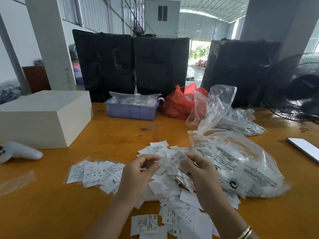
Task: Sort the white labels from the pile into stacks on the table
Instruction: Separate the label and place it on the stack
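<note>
Left of the loose pile of white labels on the table lies a fanned row of sorted labels, while above the pile the left hand and right hand each pinch labels, a clear bag just right.

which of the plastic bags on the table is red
The red bag at the back, between the blue tray and the upright clear bag. The other bags on the table are see-through.
</note>
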Demonstrator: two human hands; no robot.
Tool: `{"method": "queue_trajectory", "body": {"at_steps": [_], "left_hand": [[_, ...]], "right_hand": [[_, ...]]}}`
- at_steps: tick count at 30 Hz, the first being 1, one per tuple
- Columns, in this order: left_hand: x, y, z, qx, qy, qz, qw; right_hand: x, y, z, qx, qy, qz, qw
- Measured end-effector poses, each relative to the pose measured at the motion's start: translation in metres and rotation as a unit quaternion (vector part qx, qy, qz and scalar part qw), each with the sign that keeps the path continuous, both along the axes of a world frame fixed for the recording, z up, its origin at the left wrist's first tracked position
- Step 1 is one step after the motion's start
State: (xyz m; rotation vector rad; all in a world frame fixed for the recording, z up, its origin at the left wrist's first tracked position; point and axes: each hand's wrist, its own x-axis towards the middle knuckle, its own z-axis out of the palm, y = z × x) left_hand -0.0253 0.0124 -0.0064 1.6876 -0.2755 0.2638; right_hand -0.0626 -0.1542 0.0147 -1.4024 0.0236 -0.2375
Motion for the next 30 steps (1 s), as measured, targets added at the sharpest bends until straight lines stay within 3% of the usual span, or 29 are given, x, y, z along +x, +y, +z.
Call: {"method": "queue_trajectory", "body": {"at_steps": [6,12,17,22,27,30], "left_hand": [[-0.0003,0.0017,0.0015,0.024,-0.009,0.0,1.0],[-0.0011,0.0025,0.0036,0.033,-0.013,-0.025,0.999],[-0.0017,0.0012,0.0032,0.029,-0.001,-0.028,0.999],[-0.0014,0.0012,0.0032,-0.012,0.043,-0.026,0.999],[-0.0019,0.0011,0.0046,-0.044,0.075,-0.032,0.996],[-0.0026,0.0008,0.0054,-0.047,0.086,-0.05,0.994]], "right_hand": [[0.0004,0.004,-0.0017,-0.107,0.01,-0.009,0.994],[0.0007,0.0019,0.0013,-0.109,0.005,-0.025,0.994],[-0.0011,0.0053,-0.0014,-0.212,-0.008,0.008,0.977],[0.001,0.0027,-0.0029,-0.117,0.03,0.036,0.992],[0.0025,0.0028,-0.0078,-0.152,0.032,0.056,0.986],[0.0045,0.0017,-0.0075,-0.088,0.029,0.019,0.996]]}}
